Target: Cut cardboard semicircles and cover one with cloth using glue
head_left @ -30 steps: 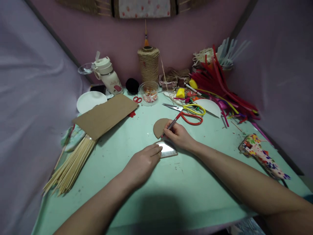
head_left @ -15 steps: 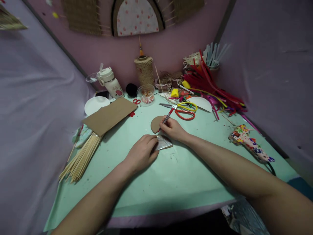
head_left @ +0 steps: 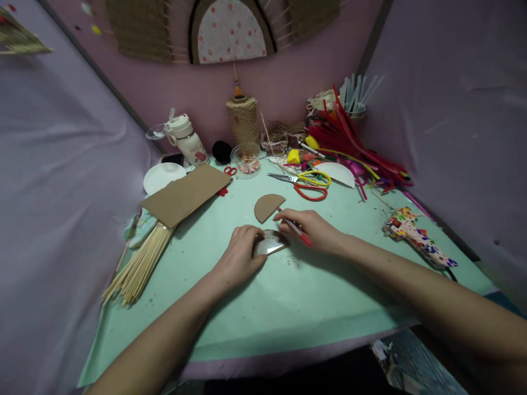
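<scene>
Clear rnd. tub point(head_left: 234, 158) at back w/ small pink-orange bits point(head_left: 249, 163); cup point(head_left: 359, 117) back R w/ pale sticks point(head_left: 356, 94). Protractor point(head_left: 272, 242): see-through, half-round, shiny, on green tbl. point(head_left: 263, 312) just nearside of brown cardbd. half-disc point(head_left: 268, 207). L hand point(head_left: 239, 251) grips its left end; R hand point(head_left: 316, 228) grasps red-ended pen point(head_left: 304, 237).

One head-worn camera faces forward and down, with the left hand point(head_left: 237, 255) and right hand point(head_left: 316, 229) near frame centre. View reaches the pink back wall point(head_left: 197, 90).
</scene>
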Demonstrator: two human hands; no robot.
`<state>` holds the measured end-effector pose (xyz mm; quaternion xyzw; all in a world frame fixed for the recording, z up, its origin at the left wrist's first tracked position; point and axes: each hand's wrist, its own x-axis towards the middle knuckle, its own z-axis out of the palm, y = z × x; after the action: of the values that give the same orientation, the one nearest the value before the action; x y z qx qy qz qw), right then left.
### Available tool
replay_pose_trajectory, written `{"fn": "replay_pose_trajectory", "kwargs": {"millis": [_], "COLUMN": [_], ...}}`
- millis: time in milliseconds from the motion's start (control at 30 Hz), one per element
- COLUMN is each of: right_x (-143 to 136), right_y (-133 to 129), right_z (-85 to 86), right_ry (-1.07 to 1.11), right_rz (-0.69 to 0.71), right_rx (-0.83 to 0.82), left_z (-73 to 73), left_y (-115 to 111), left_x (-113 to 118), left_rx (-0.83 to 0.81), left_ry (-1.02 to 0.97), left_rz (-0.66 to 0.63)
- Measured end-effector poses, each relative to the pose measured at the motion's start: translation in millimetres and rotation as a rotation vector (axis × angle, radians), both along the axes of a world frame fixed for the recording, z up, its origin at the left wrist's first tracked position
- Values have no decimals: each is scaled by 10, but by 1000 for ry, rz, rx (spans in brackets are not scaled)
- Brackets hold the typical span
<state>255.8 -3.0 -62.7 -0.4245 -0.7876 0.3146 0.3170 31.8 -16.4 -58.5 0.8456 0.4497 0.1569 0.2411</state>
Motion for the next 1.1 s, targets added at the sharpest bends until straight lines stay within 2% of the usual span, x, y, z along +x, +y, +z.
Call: {"fn": "replay_pose_trajectory", "kwargs": {"millis": [133,267,500,633,733,833,967,1100], "right_x": [138,165,149,130,123,121,112,97], "right_y": [-207,-266,-308,-312,-313,-313,-298,-282], "right_z": [-135,-273,-292,-289,-287,-291,-301,-306], "right_ry": [-81,-51,-146,-188,-189,-163,-125,-160], "right_rz": [82,102,176,210,220,175,51,-14], "right_rx": [178,266,368,433,433,418,349,276], "left_z": [8,-1,1,10,19,44,63,39], "left_y": [-6,20,71,61,52,44,26,13], "left_x": [22,20,-18,-39,-50,-47,-34,-33], "left_rx": [-64,-71,-46,26,73,76,111,106], "left_ry": [-34,-42,-6,29,61,105,169,175], "left_rz": [85,73,72,85,44,-1,7,47]}}
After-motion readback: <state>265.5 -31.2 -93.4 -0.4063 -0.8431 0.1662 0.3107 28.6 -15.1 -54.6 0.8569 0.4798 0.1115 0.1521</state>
